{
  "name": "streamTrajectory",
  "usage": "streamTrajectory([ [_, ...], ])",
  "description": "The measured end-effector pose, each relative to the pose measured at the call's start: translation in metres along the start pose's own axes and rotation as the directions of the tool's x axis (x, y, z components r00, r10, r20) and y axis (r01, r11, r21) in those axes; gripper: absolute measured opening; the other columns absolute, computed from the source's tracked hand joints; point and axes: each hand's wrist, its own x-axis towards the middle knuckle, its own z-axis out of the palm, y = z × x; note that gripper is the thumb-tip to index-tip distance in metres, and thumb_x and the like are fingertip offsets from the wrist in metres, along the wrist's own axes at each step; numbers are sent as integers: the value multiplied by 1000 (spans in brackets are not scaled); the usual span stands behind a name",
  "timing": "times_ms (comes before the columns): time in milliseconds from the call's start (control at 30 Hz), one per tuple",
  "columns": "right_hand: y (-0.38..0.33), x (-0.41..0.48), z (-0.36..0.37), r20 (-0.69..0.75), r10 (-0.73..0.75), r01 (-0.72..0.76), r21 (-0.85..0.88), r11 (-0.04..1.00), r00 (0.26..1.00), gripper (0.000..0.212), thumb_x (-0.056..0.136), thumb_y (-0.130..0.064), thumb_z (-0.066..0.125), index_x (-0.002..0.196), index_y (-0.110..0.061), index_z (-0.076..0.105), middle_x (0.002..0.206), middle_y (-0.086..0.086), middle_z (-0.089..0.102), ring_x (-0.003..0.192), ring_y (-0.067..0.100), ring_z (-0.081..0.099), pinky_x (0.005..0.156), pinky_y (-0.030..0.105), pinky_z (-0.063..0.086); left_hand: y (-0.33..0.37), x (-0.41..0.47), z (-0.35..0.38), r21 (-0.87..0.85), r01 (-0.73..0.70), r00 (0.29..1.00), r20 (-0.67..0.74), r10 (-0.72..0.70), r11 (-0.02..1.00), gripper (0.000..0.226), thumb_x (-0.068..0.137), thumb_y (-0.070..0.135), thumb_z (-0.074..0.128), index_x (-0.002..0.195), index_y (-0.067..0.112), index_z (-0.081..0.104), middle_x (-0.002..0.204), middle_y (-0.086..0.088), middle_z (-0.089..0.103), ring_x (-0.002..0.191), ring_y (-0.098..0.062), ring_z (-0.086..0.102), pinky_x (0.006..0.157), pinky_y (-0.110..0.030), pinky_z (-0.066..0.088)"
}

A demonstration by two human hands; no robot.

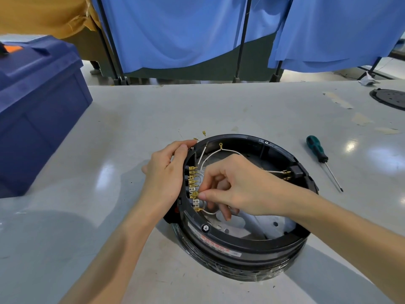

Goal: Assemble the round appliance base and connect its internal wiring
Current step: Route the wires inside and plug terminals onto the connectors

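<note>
Black round base (241, 249) sits on grey bench (131, 110), open side up. L hand (166, 172) holds its left outer wall, thumb at the rim. R hand (236, 185) reaches inside, thumb & forefinger pinching a brass connector (195, 195) in the row of brass tabs (192, 176) on the inner left wall. White wires (274, 171) cross the interior. Green-handled screwdriver (317, 150) lies to the right, apart from base. Blue crate (37, 102) far left; blue curtains (175, 29) behind.

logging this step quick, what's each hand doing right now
Left hand: grips the round base at its left rim.
Right hand: pinches a brass terminal in the connector row.
</note>
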Motion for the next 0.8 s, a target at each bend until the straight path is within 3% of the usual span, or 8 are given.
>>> streamTrajectory([
  [133,-3,0,4,-16,-19,18,-64,998,1000,14,92,-9,63,79,-7,61,62,6,68,44,18,62,45,13,43,1,-1,2,21,7,1000,-17,-6,1000,34,102,20,43,90,38,69,102,11,73,112,-17,61,111,-51,32],
  [267,-3,2,9,-52,-38,33,-95,995,998,13,92,-6,62,79,-4,60,49,-5,61,44,23,64,55,36,56,4,-3,4,65,18,999,-37,-15,998,37,102,21,43,85,42,67,95,17,71,117,-19,56,110,-47,32],
  [333,-3,4,8,-48,-27,23,-76,997,998,12,91,-4,62,79,-3,61,47,-5,60,44,23,64,59,38,56,5,-3,4,75,12,999,-34,-9,997,37,102,19,42,85,41,66,93,12,72,114,-17,57,110,-47,32],
  [467,-6,9,8,-49,-1,-3,-74,997,999,13,89,0,63,77,-3,60,51,15,63,45,27,64,59,36,56,7,-4,5,110,14,999,-37,-10,994,38,102,19,40,84,42,64,87,15,70,111,-14,55,109,-46,30],
  [567,-8,11,9,-47,21,-24,-61,998,999,16,87,2,63,74,-5,59,57,25,64,40,21,61,49,24,51,7,-3,5,133,15,999,-38,-10,991,37,102,20,39,85,41,64,89,9,70,108,-12,55,109,-46,29],
  [667,-9,13,10,-71,45,-49,-52,997,996,12,83,6,63,72,2,60,51,18,62,37,20,60,45,26,49,8,-3,6,164,25,999,-43,-18,986,36,103,19,37,90,39,64,92,0,71,97,2,50,110,-44,27],
  [800,-10,15,13,-117,66,-73,-58,996,991,8,75,11,57,67,10,60,47,18,58,33,19,57,37,22,42,11,-4,7,184,19,999,-44,-11,983,38,103,18,34,90,40,63,91,4,69,87,28,37,109,-43,27],
])
